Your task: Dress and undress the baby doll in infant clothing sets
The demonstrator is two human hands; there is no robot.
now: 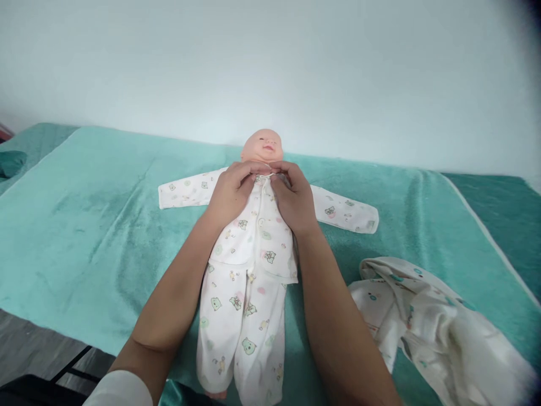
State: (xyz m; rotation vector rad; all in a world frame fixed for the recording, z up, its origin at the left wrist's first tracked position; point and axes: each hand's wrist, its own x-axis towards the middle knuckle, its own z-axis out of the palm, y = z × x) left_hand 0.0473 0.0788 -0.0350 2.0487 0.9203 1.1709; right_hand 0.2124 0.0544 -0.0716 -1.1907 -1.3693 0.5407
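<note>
A baby doll lies on its back, head toward the wall. It wears a white printed long-sleeved top and matching pants. Both sleeves stretch out to the sides. At the doll's neck, my left hand is closed, its thumb and fingers pinching the left side of the top's collar. My right hand pinches the collar's other side, with the fingertips of the two hands almost meeting. Down the front of the top runs a closing edge. My fingers partly hide the collar and the upper chest.
A light green plush cloth covers the table under the doll. To the right lies a crumpled white printed garment or cloth. A pale wall stands behind the table. Dark grey floor shows at lower left.
</note>
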